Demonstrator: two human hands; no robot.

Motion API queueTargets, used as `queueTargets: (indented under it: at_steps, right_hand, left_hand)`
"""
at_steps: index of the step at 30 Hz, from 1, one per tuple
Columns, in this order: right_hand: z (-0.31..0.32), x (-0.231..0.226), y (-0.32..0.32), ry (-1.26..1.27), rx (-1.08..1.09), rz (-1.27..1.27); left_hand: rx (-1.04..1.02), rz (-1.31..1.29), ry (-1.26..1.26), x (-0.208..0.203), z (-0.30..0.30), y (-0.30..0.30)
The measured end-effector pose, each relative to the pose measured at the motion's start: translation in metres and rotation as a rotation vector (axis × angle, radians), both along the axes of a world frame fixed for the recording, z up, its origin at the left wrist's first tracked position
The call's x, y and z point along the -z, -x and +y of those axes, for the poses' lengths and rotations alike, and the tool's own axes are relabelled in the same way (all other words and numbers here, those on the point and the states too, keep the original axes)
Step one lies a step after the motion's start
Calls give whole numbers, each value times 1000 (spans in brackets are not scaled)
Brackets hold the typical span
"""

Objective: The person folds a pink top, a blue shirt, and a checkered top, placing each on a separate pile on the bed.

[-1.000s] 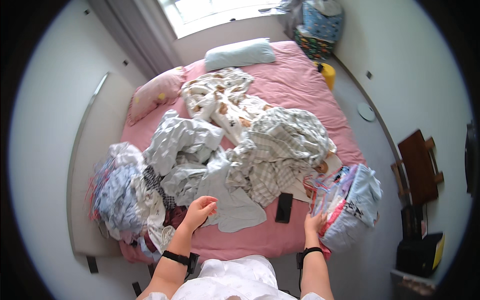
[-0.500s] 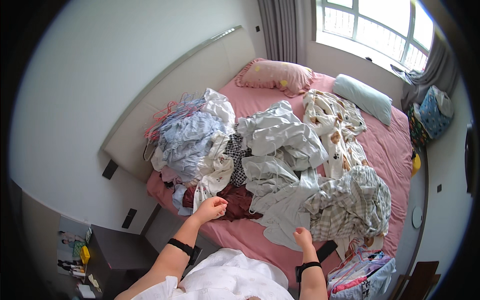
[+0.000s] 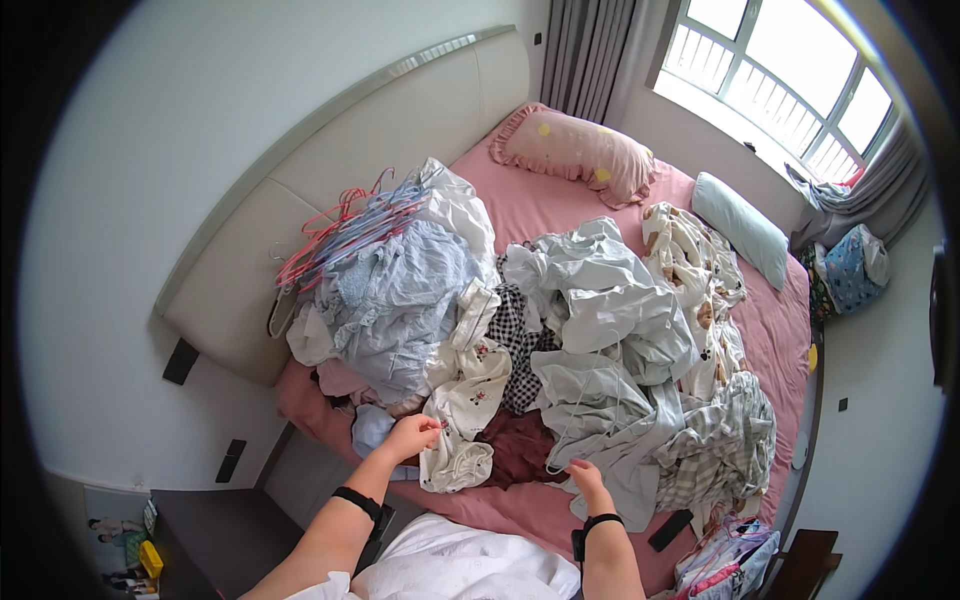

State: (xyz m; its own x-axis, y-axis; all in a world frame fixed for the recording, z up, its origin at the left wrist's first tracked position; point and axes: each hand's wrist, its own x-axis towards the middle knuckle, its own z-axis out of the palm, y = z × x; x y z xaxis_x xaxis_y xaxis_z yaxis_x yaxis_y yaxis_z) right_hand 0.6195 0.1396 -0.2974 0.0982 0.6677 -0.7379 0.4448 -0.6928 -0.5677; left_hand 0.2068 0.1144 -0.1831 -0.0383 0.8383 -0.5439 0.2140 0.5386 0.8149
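My left hand (image 3: 413, 436) is closed at the near left edge of a white garment (image 3: 472, 395) with small dark and red embroidered motifs, its fingertips pinching the cloth. That garment hangs down over the pink sheet and ends in a gathered cuff. My right hand (image 3: 588, 480) is closed, thumb and finger together, beside the pale grey clothing (image 3: 605, 395) and a thin white cord. Whether the cord or cloth is between those fingers cannot be made out. Dark red cloth (image 3: 516, 447) lies between my hands, and black-and-white checked fabric (image 3: 515, 345) shows behind it.
Blue clothing (image 3: 395, 300) is piled under red and blue hangers (image 3: 350, 235) on the left. A plaid garment (image 3: 720, 440) lies right, with a bag of hangers and clothes (image 3: 728, 560) below. Pillows (image 3: 575, 155) rest at the far side. A dark cabinet (image 3: 230, 530) stands lower left.
The view has shifted, so the bed looks closer. The white embroidered garment now spreads lower and nearer to me. My right hand has come closer to the grey clothing's cord.
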Motion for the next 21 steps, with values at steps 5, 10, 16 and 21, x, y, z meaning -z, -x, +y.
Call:
queueTargets:
  at_steps: [5, 10, 16, 21]
  right_hand:
    - [9, 21, 50, -36, 449, 116]
    - [-14, 36, 64, -306, 390, 81]
    - [-61, -4, 56, -627, 515, 24]
    - [-77, -62, 52, -270, 997, 201]
  left_hand:
    - [129, 143, 100, 48, 33, 37]
    - [189, 511, -11, 106, 81, 17]
    - [454, 446, -431, 118, 145, -69]
    - [841, 676, -788, 152, 197, -120]
